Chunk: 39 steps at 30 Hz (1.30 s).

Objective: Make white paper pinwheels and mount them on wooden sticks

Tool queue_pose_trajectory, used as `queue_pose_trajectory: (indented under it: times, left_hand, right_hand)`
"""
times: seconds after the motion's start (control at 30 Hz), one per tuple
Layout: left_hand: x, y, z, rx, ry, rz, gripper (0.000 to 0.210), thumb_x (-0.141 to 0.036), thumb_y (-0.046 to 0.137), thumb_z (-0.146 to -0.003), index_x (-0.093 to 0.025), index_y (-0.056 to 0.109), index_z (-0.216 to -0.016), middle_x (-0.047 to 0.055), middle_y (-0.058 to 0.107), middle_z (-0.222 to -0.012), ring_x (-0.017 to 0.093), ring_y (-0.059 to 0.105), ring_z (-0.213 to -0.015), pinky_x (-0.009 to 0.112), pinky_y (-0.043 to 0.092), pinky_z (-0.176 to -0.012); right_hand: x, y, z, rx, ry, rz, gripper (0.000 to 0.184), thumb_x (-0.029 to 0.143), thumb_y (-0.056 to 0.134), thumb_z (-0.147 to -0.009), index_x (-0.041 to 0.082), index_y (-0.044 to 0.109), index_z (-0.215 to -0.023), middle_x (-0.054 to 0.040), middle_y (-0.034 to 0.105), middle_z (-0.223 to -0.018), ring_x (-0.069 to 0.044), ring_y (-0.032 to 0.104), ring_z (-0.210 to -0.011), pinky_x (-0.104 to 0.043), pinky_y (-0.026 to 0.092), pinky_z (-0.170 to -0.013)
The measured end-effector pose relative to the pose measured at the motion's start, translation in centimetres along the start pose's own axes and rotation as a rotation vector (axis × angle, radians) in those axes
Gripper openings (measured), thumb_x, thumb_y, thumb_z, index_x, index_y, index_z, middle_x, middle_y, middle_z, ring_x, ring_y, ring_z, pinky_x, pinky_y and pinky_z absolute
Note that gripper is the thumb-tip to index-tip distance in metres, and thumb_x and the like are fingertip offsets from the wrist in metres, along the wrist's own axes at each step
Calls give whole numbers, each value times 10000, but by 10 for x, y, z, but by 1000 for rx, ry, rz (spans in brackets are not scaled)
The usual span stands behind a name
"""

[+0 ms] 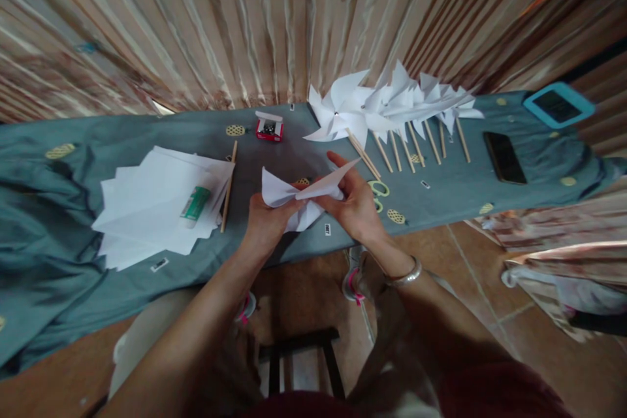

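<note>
A white paper pinwheel (308, 194) with its blades folded in is held above the cloth, close to the table's front edge. My left hand (267, 222) grips its left side, thumb toward the middle. On the other side my right hand (355, 202) pinches the paper, its index finger stretched out behind a raised blade. The far fingers of both hands are partly hidden by the paper. Just right of my right hand lie scissors with yellow-green handles (379, 189), their blades hidden. A wooden stick (228, 186) lies left of my left hand.
White paper sheets (142, 202) are stacked at the left, with a green glue stick (196, 202) on top. A small red open box (269, 127) stands behind. Several finished pinwheels (343, 108) on sticks lie back right, near a black phone (504, 157) and a blue-framed device (558, 106).
</note>
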State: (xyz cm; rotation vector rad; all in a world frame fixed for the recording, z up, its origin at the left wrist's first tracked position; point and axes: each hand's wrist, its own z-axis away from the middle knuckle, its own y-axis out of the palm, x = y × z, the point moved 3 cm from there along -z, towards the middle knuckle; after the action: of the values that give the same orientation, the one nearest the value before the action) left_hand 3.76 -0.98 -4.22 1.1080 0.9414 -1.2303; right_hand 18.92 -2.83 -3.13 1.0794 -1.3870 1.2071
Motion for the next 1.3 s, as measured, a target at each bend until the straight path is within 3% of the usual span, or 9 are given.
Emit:
queue_pose_trajectory:
  times: [0.47,0.83,1.3]
  left_hand:
    - [4,-1,0,-40,-99,70,314,-230,840,-466,-172,738,-757,50,767,-804,253,714,-759,379,587,-756]
    - [-1,0,-2,24,42,14,248,-275,821,-526,-148,751,-728,52,763,-769,253,713,-761,364,580,-750]
    - [-1,-2,-2,13,10,-9,309,-298,839,-501,-135,757,-750,61,762,-771,241,707,-759,337,561,-735]
  right_hand:
    - [-1,-1,1,20,34,14,734,346,763,-720,256,436,-1370,-30,721,-964,-227,688,-862,-393,584,-767]
    - [2,1,0,23,13,-25,729,331,762,-702,208,453,-1350,-34,717,-919,-242,695,-889,-382,587,-778]
    - [1,0,-1,26,17,-32,681,331,778,-663,198,500,-1270,-44,722,-903,-240,697,-884,-390,569,-807]
